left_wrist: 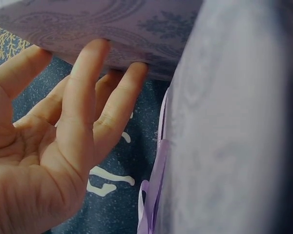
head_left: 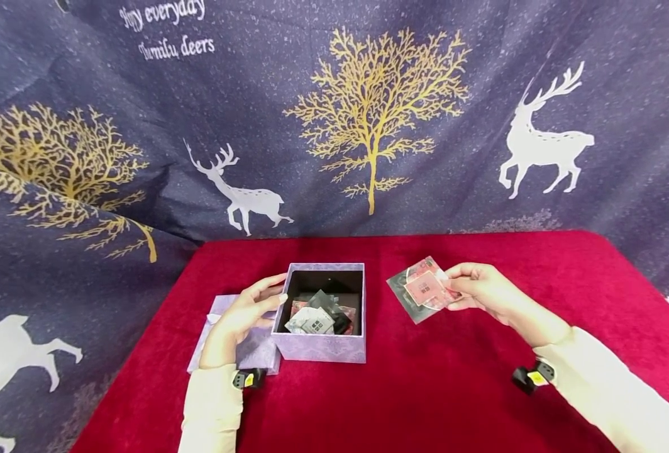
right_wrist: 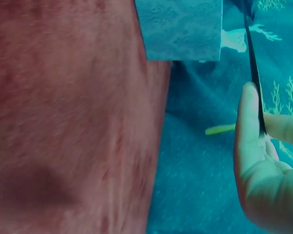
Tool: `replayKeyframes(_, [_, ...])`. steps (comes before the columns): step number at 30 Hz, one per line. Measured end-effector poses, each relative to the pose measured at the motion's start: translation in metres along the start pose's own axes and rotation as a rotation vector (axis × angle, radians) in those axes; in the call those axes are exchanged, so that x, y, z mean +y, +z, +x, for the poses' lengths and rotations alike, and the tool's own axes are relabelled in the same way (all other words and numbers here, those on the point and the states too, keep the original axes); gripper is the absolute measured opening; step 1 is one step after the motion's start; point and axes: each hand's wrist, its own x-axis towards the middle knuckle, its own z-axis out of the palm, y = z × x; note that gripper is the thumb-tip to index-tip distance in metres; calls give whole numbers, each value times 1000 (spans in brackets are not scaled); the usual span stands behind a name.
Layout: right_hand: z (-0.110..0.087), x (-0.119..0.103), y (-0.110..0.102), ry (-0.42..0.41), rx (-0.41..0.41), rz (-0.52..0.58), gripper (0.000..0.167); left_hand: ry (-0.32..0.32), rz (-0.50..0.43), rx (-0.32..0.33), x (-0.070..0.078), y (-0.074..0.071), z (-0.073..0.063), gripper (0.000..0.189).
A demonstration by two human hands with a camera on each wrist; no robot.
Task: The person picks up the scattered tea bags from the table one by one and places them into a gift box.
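On the red-covered table stands an open lavender patterned box (head_left: 319, 348) with a dark inside. My left hand (head_left: 251, 307) touches the box's left side; in the left wrist view, its fingertips (left_wrist: 136, 73) rest against the patterned wall and the fingers are only slightly bent. To the right of the box, my right hand (head_left: 484, 290) pinches a flat, clear square packet with a red-and-pink card design (head_left: 425, 289) between thumb and fingers, above the table. The right wrist view shows this packet (right_wrist: 254, 73) edge-on. Inside the box lie several similar packets (head_left: 317, 324), overlapping, some white and some red.
A lavender lid (head_left: 261, 349) with a ribbon lies left of the box, partly beneath my left forearm. The red cloth (head_left: 425, 390) covers the table. Behind it hangs a dark blue curtain (head_left: 453, 207) printed with deer and trees.
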Motion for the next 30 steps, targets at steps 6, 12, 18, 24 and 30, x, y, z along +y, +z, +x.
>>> replayKeyframes(6, [17,-14,16,-24,20,-15,22,-2,-14,3,-2,0,1,57])
replayKeyframes(12, [38,-32,31,-35,29,-38,25,4,10,4,0,-2,-1,58])
replayKeyframes(18, [58,-42,44,-34,37,-80,24,7,8,-10,0,0,-1,58])
replayKeyframes(24, [74,-50,59,-33,12,-75,23,23,1,-17,-1,-1,0,57])
replayKeyframes(30, [85,-55,73,-35,-22,-96,22,52,19,-24,-1,-1,-1,58])
